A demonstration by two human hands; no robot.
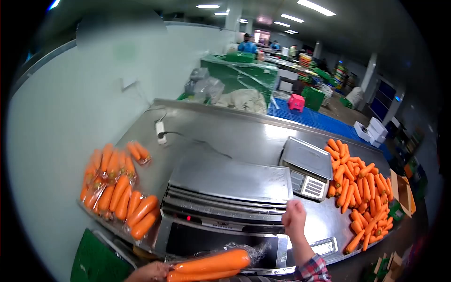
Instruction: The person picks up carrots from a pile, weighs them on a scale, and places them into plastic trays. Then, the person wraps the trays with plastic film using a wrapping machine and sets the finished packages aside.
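My left hand (pixel 151 271), low in the view, grips one end of a clear plastic bag of large carrots (pixel 211 264). The bag lies level over the front of a metal wrapping machine (pixel 230 181), its loose film sticking out at the right end. My right hand (pixel 294 217) is closed at the machine's right front corner; what its fingers hold, if anything, is too small to make out. Just beyond that hand stands a weighing scale (pixel 307 162). Loose carrots (pixel 364 188) are heaped on the right, and bagged carrots (pixel 120 192) lie on the left.
The steel table (pixel 253 134) carries a white power strip (pixel 160 132) with a black cable. A pale wall (pixel 61 127) borders the left side. A cardboard box (pixel 402 192) is at the right edge. Behind are green crates, a pink stool (pixel 296 102) and distant people (pixel 247 46).
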